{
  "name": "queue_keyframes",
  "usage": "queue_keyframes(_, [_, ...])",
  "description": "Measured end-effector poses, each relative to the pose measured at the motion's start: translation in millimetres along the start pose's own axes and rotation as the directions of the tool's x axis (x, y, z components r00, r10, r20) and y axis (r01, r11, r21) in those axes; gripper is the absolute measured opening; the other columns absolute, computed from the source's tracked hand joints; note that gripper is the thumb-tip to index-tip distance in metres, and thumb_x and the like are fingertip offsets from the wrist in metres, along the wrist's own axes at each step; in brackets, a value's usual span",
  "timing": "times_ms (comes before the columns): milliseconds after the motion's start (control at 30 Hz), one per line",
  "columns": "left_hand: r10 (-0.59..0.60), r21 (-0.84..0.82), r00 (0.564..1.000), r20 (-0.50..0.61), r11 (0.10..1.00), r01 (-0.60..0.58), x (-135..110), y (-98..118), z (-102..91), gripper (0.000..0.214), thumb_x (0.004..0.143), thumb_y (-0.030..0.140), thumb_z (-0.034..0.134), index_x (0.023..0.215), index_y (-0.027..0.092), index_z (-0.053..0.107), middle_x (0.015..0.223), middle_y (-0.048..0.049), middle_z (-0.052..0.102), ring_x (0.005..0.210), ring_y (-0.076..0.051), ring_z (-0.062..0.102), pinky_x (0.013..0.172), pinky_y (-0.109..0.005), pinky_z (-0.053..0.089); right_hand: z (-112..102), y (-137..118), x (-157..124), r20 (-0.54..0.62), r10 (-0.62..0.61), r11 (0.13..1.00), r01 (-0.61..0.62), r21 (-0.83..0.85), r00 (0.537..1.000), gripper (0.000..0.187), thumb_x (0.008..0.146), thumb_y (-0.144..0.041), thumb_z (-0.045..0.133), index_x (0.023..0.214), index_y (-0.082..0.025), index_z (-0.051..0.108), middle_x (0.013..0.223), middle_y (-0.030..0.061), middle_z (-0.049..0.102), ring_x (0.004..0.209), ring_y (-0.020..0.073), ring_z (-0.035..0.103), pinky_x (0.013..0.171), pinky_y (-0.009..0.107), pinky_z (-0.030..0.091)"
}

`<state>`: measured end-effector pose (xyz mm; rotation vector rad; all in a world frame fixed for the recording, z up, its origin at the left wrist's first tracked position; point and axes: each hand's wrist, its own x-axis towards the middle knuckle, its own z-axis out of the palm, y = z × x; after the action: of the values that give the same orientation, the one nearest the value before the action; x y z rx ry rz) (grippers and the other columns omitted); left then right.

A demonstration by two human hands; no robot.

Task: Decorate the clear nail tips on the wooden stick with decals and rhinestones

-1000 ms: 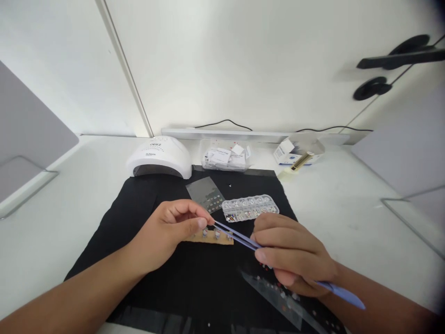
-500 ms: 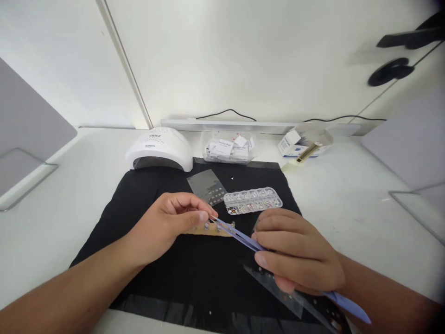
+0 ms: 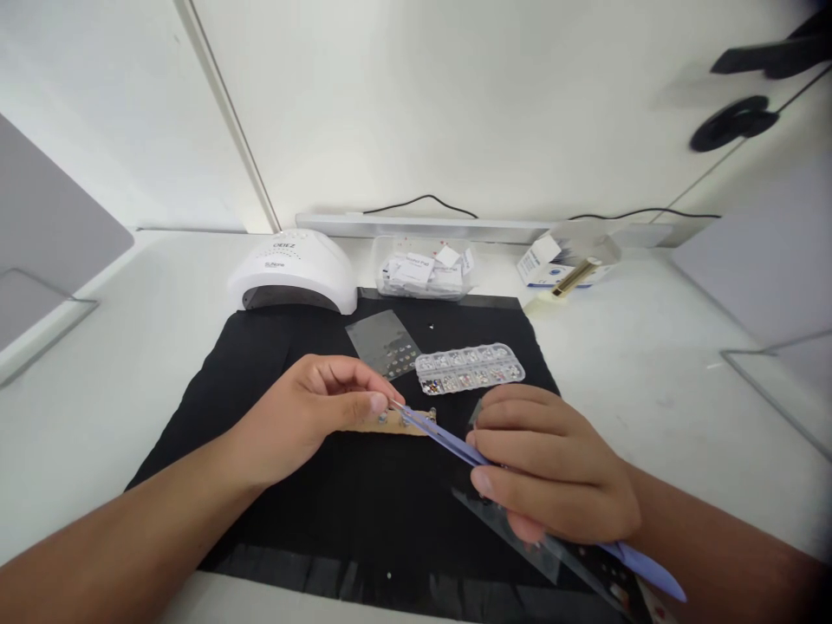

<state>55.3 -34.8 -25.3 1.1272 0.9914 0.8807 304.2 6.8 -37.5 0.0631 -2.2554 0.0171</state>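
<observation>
Head view: we've got our right hand clamped on tweezers, slanting over the tan strip. Left hand sits nearer that strip, pinched together.

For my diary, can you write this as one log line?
right hand: holding tweezers | left hand: at tweezers' tips | tan strip: on black cloth

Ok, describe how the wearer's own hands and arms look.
The left hand and right hand are ungloved, with no rings visible. The left forearm and right forearm show no sleeves, watch, bracelet or clear markings.
</observation>
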Motion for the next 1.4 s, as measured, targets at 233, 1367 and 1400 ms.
queue_keyframes(233, [0.001,0.0,1.0,0.022,1.0,-0.001,-1.3,0.0,0.0,0.007,0.083,0.022,0.071,0.08,0.02,0.077,0.084,-0.0029,0.077,0.079,-0.013,0.071,0.077,-0.023,0.056,-2.3,-1.1,1.0,0.017,-0.003,1.0,0.003,0.004,1.0,0.033,0.102,-0.03,0.042,0.081,-0.02,0.065,0.07,0.0043,0.069,0.065,0.0166,0.064,0.06,0.032,0.06])
queue_keyframes(1367, [-0.043,0.044,0.998,0.045,0.998,0.041,-0.7,-2.4,-3.1,0.007,0.083,0.025,0.072,0.08,0.02,0.076,0.084,-0.0021,0.075,0.079,-0.01,0.066,0.075,-0.018,0.05,-3.0,-4.7,1.7,0.021,0.049,0.998,-0.049,0.042,0.999,0.032,0.103,-0.031,0.04,0.084,-0.02,0.063,0.07,0.0043,0.07,0.064,0.016,0.067,0.062,0.032,0.059])
queue_keyframes(1400, [-0.042,0.04,0.998,0.045,0.998,0.04,-0.7,-2.8,-3.1,0.007,0.083,0.025,0.072,0.08,0.02,0.076,0.085,-0.0021,0.075,0.079,-0.01,0.066,0.075,-0.018,0.05,-3.1,-4.5,2.0,0.019,0.048,0.998,-0.048,0.042,0.999,0.033,0.103,-0.031,0.04,0.083,-0.02,0.063,0.07,0.0041,0.069,0.064,0.016,0.067,0.062,0.032,0.059])
